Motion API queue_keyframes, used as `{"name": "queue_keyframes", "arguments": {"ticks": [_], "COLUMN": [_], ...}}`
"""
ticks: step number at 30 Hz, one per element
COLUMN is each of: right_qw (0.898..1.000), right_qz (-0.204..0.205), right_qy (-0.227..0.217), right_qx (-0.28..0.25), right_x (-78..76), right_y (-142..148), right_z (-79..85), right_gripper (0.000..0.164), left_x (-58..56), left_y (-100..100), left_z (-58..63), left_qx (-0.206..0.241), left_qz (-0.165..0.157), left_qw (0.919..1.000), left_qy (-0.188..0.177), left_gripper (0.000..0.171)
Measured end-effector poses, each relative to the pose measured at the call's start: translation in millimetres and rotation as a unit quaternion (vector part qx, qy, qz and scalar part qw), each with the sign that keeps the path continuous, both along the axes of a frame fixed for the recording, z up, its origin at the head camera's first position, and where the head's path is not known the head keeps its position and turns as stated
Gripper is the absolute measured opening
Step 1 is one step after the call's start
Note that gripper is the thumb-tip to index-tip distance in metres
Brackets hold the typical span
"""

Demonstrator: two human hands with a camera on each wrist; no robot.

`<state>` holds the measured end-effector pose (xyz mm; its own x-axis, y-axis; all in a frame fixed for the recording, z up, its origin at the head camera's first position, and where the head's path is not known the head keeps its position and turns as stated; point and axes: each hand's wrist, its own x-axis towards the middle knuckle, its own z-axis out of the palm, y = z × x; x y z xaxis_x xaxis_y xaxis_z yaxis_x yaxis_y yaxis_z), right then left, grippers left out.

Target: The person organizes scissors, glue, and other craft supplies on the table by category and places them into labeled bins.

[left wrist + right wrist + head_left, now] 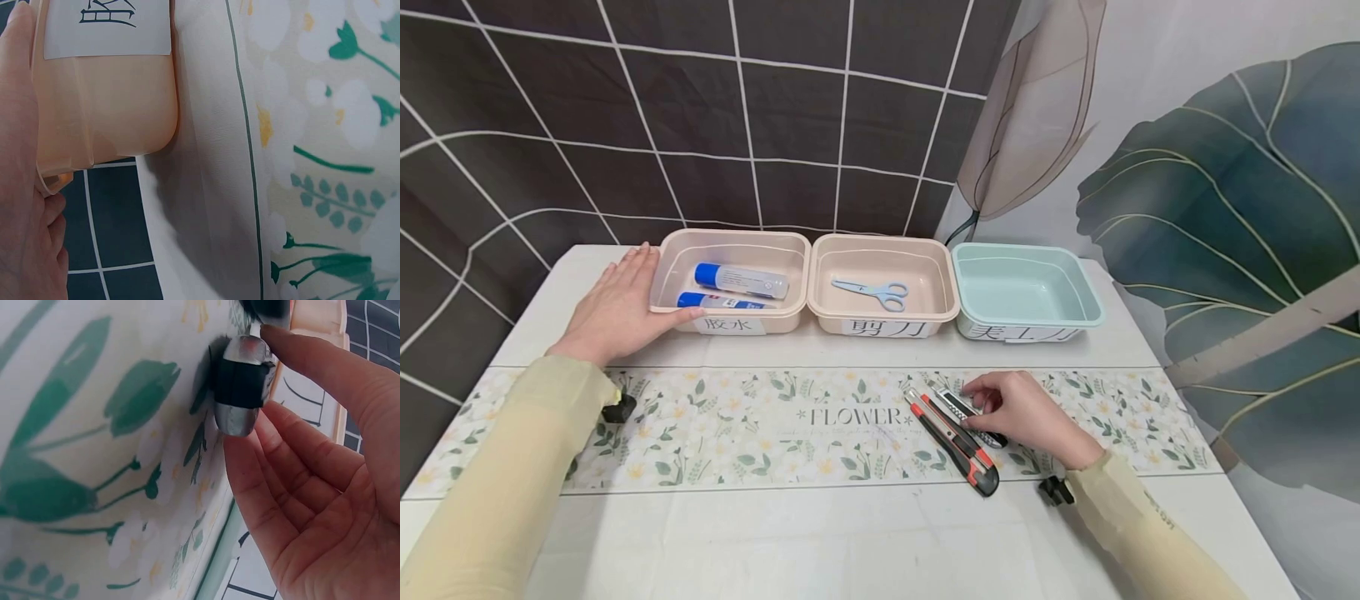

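Note:
My left hand [625, 304] rests against the left end of a pink bin [730, 237], its thumb along the front rim and its fingers straight along the side. Two blue-capped glue tubes [748, 282] lie in this bin. On the floral strip, my right hand [1022, 412] pinches a black-and-silver utility knife [953, 406] between thumb and fingers. The knife's rounded silver-and-black end [240, 384] shows between thumb and fingers in the right wrist view. Just left of it lies a red-and-black utility knife [951, 442], slanting toward the front.
A second pink bin [887, 242] holds light-blue scissors [876, 292]. To its right stands a mint-green bin [1026, 250] with nothing inside. Each bin has a white front label with Chinese characters. A dark tiled backdrop [700, 108] hangs behind the white table [775, 542].

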<state>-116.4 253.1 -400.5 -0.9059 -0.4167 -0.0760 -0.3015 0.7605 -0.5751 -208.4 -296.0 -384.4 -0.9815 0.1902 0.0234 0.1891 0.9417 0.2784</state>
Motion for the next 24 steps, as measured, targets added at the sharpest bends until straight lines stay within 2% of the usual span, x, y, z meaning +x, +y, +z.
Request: {"name": "queue_keyframes", "arguments": {"ticks": [7,24], "right_qw": [1.000,0.999], "right_qz": [0.002,-0.002], "right_qy": [-0.004,0.024], "right_qx": [-0.003,0.028], "right_x": [0.9,0.9], "right_y": [0.0,-0.7], "right_z": [-0.1,0.0], "right_gripper": [0.025,0.024], "left_x": [0.0,1.5], "left_y": [0.1,1.5], "left_z": [0.3,1.6], "left_qx": [0.001,0.002], "left_qz": [0.000,0.003], "left_qw": [1.0000,1.0000], "left_qy": [0.000,-0.005], "left_gripper": [0.118,0.119]}}
